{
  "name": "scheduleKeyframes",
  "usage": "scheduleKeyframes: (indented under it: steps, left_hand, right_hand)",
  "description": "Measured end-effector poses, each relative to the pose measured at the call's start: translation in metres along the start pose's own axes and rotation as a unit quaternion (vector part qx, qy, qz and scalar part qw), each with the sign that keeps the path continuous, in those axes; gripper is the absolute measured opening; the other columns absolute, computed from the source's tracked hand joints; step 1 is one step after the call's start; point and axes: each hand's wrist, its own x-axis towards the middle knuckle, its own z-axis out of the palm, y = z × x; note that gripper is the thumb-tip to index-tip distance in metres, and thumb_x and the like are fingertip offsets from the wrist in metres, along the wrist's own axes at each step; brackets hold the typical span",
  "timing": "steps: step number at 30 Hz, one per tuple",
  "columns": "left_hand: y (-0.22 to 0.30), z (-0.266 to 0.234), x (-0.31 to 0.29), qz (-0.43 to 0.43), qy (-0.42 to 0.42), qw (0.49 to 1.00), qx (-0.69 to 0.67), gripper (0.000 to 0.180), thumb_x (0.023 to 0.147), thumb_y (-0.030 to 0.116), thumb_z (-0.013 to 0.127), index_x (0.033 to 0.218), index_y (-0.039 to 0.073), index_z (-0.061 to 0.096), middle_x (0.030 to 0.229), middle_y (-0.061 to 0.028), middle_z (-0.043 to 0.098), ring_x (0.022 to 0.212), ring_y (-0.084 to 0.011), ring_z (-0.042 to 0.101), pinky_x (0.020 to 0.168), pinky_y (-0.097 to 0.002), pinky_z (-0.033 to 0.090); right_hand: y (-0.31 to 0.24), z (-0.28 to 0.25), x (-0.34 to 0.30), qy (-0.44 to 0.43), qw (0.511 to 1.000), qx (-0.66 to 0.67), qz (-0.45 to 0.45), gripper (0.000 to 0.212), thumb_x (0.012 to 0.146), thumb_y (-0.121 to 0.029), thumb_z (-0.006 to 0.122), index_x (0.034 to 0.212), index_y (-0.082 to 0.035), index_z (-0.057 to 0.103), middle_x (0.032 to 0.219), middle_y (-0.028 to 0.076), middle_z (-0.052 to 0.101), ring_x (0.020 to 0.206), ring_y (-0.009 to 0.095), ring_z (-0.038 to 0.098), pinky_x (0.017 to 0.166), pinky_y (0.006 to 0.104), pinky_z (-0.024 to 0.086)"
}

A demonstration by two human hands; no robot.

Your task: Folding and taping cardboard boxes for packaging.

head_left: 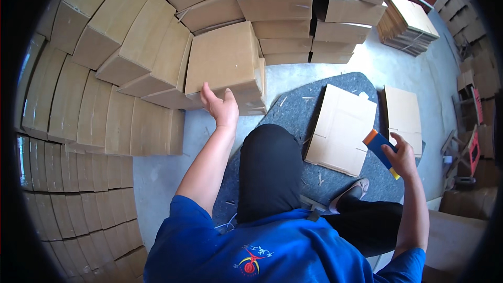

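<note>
My left hand [221, 109] is open, its fingers and thumb apart. It is at the near lower edge of a closed brown carton [220, 57] that sits on top of another box; I cannot tell whether the fingertips touch it. In my right hand [402, 160] is a flat, oblong blue thing [379, 149] with an orange end and a yellow end, gripped between thumb and fingers. Just left of that hand, a flattened cardboard carton [340, 131] lies on a dark grey mat [293, 102]. A second flattened carton [403, 112] lies beyond the blue thing.
Stacked closed cartons [144, 42] form walls to the left and ahead. A bundle of flat cardboard [406, 23] stands at the far right. Red-and-wood frames [474, 149] and more boxes line the right side. Scraps are scattered on the mat around my feet.
</note>
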Motion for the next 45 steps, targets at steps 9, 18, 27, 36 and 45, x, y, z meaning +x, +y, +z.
scheduleKeyframes:
  steps: [9, 18, 27, 36, 45]
  left_hand:
    - [0.019, 0.012, 0.024, 0.258, -0.188, 0.862, 0.394, 0.083, 0.093, 0.059, 0.053, 0.154, 0.007, 0.033, 0.162, -0.0119, 0.027, 0.152, -0.0269, 0.019, 0.123, -0.0493, 0.010]
    - [0.056, 0.059, 0.075, 0.258, -0.203, 0.866, 0.378, 0.071, 0.102, 0.056, 0.034, 0.149, 0.004, 0.042, 0.162, -0.0123, 0.027, 0.153, -0.0280, 0.016, 0.122, -0.0530, 0.006]
    - [0.049, 0.139, 0.179, 0.126, -0.281, 0.876, 0.371, 0.088, 0.096, 0.075, 0.017, 0.159, 0.014, 0.019, 0.168, -0.0035, 0.010, 0.155, -0.0230, 0.006, 0.122, -0.0555, 0.004]
    - [0.101, 0.170, 0.103, 0.340, -0.212, 0.869, 0.290, 0.071, 0.094, 0.052, 0.058, 0.150, 0.012, 0.040, 0.162, -0.0173, 0.024, 0.152, -0.0350, 0.015, 0.121, -0.0502, 0.015]
    - [0.041, 0.250, -0.128, 0.206, -0.701, 0.635, 0.251, 0.053, 0.097, 0.031, 0.057, 0.141, 0.001, 0.051, 0.138, -0.0232, 0.056, 0.129, -0.0362, 0.054, 0.110, -0.0401, 0.042]
  right_hand:
    - [0.008, -0.028, -0.039, -0.006, 0.995, 0.085, -0.052, 0.060, 0.092, -0.034, 0.072, 0.140, -0.003, 0.053, 0.099, 0.020, 0.069, 0.089, 0.026, 0.071, 0.082, 0.0398, 0.059]
    - [0.057, -0.027, -0.043, 0.090, 0.988, 0.126, 0.004, 0.059, 0.089, -0.029, 0.074, 0.137, -0.002, 0.055, 0.082, 0.012, 0.064, 0.074, 0.017, 0.063, 0.069, 0.0326, 0.055]
    - [0.051, -0.032, -0.022, 0.048, 0.990, 0.112, 0.078, 0.057, 0.087, -0.025, 0.075, 0.138, -0.006, 0.055, 0.083, 0.014, 0.067, 0.077, 0.021, 0.067, 0.074, 0.0370, 0.057]
    - [0.046, -0.043, -0.017, 0.049, 0.986, 0.127, 0.101, 0.063, 0.089, -0.042, 0.072, 0.141, -0.011, 0.053, 0.100, 0.020, 0.070, 0.095, 0.030, 0.071, 0.087, 0.0481, 0.058]
    - [0.061, -0.047, -0.059, 0.068, 0.984, 0.162, -0.013, 0.061, 0.087, -0.035, 0.076, 0.138, -0.008, 0.054, 0.105, 0.019, 0.071, 0.097, 0.033, 0.071, 0.086, 0.0444, 0.058]
